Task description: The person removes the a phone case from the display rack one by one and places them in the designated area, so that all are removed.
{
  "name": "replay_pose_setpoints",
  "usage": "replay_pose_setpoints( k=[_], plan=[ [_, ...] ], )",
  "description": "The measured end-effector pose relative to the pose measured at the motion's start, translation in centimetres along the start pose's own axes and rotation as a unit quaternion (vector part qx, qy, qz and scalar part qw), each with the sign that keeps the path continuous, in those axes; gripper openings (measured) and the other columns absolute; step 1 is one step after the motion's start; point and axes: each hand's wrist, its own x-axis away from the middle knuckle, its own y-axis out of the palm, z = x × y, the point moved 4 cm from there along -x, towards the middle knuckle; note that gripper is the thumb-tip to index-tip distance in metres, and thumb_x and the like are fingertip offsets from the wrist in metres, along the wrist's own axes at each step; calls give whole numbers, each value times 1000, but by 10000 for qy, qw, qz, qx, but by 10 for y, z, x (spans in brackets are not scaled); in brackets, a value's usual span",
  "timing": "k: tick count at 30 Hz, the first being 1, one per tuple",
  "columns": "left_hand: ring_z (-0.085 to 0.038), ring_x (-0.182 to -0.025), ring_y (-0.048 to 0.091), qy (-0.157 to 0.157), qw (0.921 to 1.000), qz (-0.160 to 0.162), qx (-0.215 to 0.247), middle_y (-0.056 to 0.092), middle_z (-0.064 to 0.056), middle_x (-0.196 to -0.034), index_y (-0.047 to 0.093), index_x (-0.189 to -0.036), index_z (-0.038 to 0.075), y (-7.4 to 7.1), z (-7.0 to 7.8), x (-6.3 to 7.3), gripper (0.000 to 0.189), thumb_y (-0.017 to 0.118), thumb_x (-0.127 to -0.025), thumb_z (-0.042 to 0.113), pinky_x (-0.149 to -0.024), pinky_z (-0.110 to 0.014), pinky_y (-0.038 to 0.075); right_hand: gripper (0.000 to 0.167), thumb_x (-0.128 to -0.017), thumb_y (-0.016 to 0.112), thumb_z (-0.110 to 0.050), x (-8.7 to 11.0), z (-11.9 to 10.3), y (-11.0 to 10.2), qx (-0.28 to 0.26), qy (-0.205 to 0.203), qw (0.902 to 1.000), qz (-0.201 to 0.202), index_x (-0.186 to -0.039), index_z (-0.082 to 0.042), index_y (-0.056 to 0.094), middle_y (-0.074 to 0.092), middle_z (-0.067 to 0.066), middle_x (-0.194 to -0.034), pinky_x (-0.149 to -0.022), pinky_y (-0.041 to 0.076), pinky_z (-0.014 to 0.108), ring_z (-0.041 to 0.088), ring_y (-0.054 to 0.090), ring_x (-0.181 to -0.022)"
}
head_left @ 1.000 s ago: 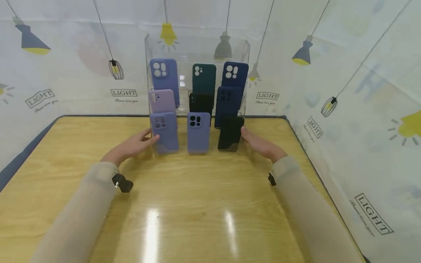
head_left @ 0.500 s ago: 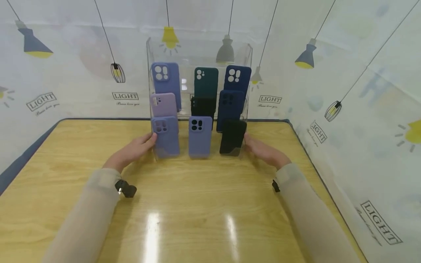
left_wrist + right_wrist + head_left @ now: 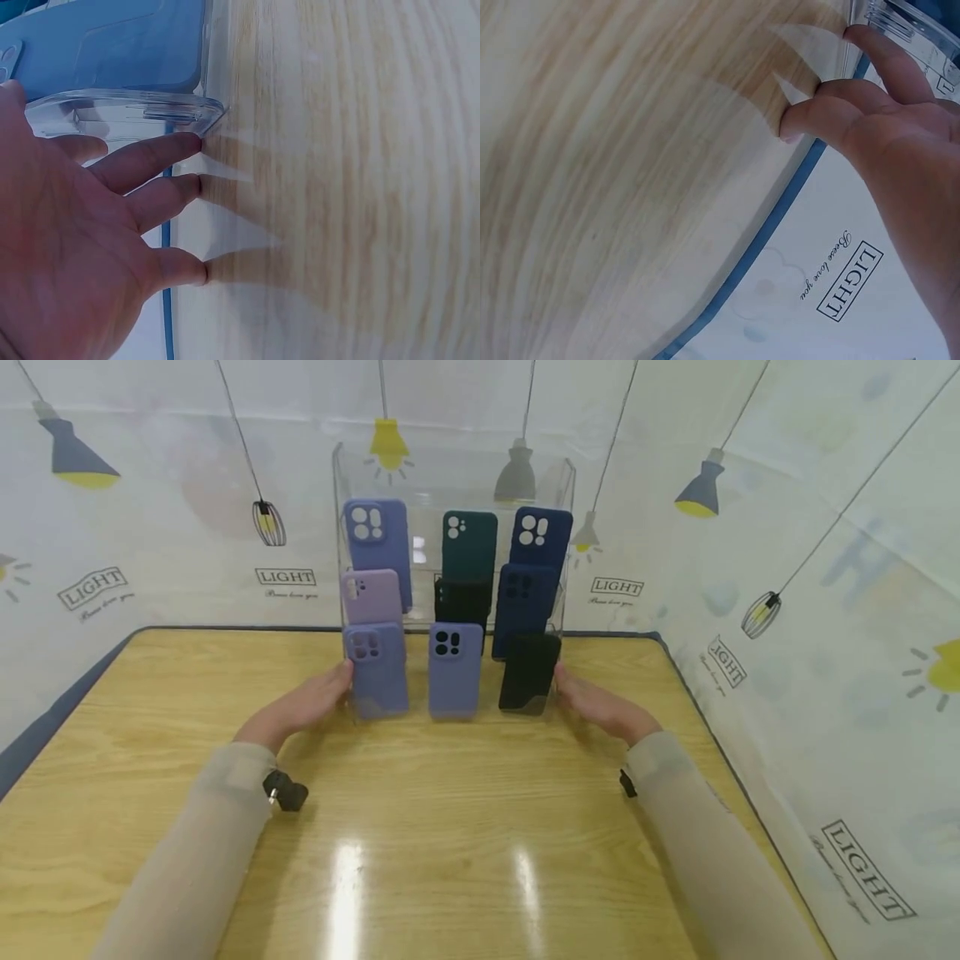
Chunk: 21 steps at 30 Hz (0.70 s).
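Note:
A clear acrylic stand (image 3: 457, 464) at the back of the table holds phone cases in three tiers. Up front are a periwinkle case (image 3: 382, 681) at left, another periwinkle case (image 3: 455, 681) in the middle and a black case (image 3: 529, 677) at right. My left hand (image 3: 303, 703) touches the stand's left side, fingers spread; in the left wrist view its fingertips (image 3: 196, 142) reach the lower corner. On the opposite side, my right hand (image 3: 600, 703) lies against the stand, the fingers (image 3: 896, 64) extended along the tabletop and its thumb beside the black case.
Higher tiers bear a pink-lilac case (image 3: 372, 597), a dark green case (image 3: 469, 543) and navy cases (image 3: 542, 539). Behind the wooden table (image 3: 450, 802) hangs a white cloth (image 3: 187, 443) printed with lamps. A dark blue edge (image 3: 780, 206) borders the tabletop.
My left thumb has drawn back from the front of the lower left case to the stand's side. The right thumb has slipped slightly outward. The view has shifted a little; the cases keep their places.

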Motion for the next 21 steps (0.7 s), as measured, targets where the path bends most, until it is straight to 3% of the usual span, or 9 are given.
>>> replay_pose_setpoints(
  k=[7,15,21],
  plan=[
    [-56,-158,26,-93,9998,-90,-121,16,-27,-176,5,-172,8,-6,0,0,85,2,-110,66,-131,-69,20,95,-103,5,-79,-4,-1,2,-110,44,9999,-14,-171,-13,-8,-4,12,-181,-135,14,63,41,18,-166],
    [-53,-162,17,-124,9998,-155,69,12,-25,-177,5,-172,8,-3,-5,-1,85,3,-110,66,-132,-67,14,90,-105,9,-77,1,0,3,-88,16,9997,-240,-170,-19,-13,-12,7,-181,-136,0,61,39,14,-167],
    [-52,-163,11,-267,9990,-215,-275,9,-24,-178,4,-171,6,-7,-2,-2,88,1,-108,68,-133,-67,12,89,-106,10,-76,6,1,2,-40,61,9997,-233,-171,-18,-11,-12,7,-181,-136,0,61,36,8,-168]
  ],
)
